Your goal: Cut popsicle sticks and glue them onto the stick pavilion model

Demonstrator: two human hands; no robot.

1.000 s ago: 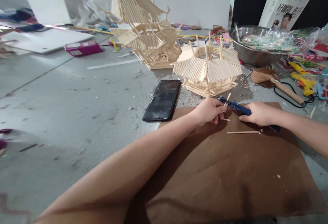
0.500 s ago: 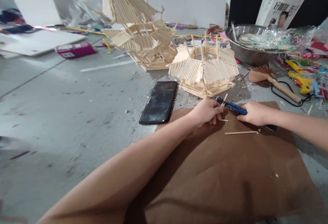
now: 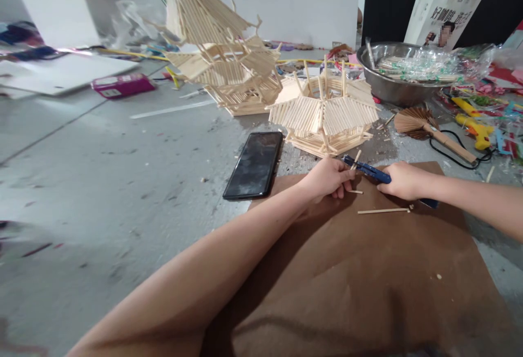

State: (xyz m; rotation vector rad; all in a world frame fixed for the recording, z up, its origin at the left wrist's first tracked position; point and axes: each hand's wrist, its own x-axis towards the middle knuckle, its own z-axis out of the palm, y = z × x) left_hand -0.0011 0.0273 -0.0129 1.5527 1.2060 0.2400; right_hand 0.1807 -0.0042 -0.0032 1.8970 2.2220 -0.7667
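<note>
Over the brown sheet, my left hand pinches a thin wooden stick, its top end poking up past the fingertips. My right hand is closed around a pair of blue cutters, whose head reaches left to the stick, right by my left fingers. Whether the jaws are closed on the wood is too small to tell. A short stick piece shows beside my left fingers. A longer stick lies on the sheet below the hands. Behind them stands a tiered roofed model built of sticks.
Left of the sheet lies a black phone. A taller stick pagoda stands farther back. At the right are a metal bowl of wrapped sticks, a brown folded fan and a yellow glue gun. A purple box sits far left.
The view has shifted slightly. Both hands keep their hold on the stick and the cutters, with almost no movement between them.
</note>
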